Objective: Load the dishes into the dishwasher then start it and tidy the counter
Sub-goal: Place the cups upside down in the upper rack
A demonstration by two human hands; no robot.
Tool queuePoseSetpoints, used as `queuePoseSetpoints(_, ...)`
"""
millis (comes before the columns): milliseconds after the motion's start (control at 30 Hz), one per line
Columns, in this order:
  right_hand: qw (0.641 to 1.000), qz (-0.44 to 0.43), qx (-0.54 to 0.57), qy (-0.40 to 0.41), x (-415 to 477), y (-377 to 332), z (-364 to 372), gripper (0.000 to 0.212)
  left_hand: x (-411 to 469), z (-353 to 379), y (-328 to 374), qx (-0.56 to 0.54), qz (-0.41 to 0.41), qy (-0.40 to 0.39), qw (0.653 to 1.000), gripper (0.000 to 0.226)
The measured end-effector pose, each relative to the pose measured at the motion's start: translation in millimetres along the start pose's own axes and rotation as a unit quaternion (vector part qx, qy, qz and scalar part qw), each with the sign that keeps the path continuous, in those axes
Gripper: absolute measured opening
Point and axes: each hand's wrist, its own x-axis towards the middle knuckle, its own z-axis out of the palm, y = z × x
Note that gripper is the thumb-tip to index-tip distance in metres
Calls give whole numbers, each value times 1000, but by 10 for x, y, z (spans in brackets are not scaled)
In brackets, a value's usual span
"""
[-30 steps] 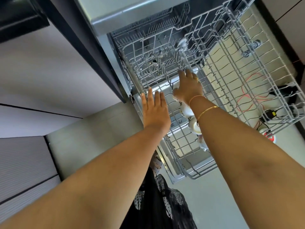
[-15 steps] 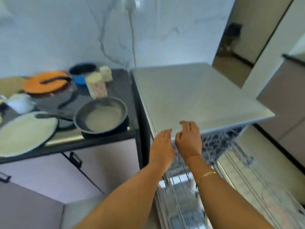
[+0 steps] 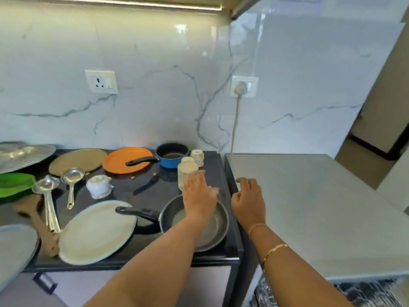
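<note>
Head view: the left hand (image 3: 199, 196) covers the far part of the frying pan (image 3: 221, 224), so only the pan's near rim, some of its pale base and its black handle pointing away to the left can be seen. The hand's fingertips also overlap the lower part of a cloudy glass (image 3: 187, 170), and whether they touch it cannot be told. The dishwasher rack (image 3: 365, 293) is a blurred strip at the bottom edge, below the right forearm. A plate (image 3: 15, 251) at the lower left is cut by the frame, and a dark slim object (image 3: 145, 186) left of the glass is too smeared to name.

The left hand is spread flat with straight fingers and holds nothing. The right hand (image 3: 249, 200) hangs with loosely curled fingers, holding nothing, over the left edge of the dishwasher top (image 3: 309, 207).

Just beyond the left fingertips stand the glass, a small cup (image 3: 197, 157) and a blue saucepan (image 3: 172, 155). A white plate (image 3: 97, 231) lies left of the left wrist, beside the pan handle. Further left of that hand are an orange plate (image 3: 119, 161) and two steel ladles (image 3: 46, 187).
</note>
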Motion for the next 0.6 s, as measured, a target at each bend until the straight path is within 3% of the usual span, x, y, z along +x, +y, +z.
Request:
queuePoseSetpoints(167,1000,7,16,-14,404,-198,488,34,823,128,-582,12,-151,-70,986,82)
queuePoseSetpoints(333,998,45,44,-9,605,-115,759,32,1327,385,-760,-4,-208,-191,959,111)
queuePoseSetpoints(500,997,74,26,-16,661,30,842,34,1467,570,-814,-21,-232,-215,948,110)
queuePoseSetpoints(600,996,81,28,-13,671,74,849,32,1496,607,-858,-27,-233,-196,952,98)
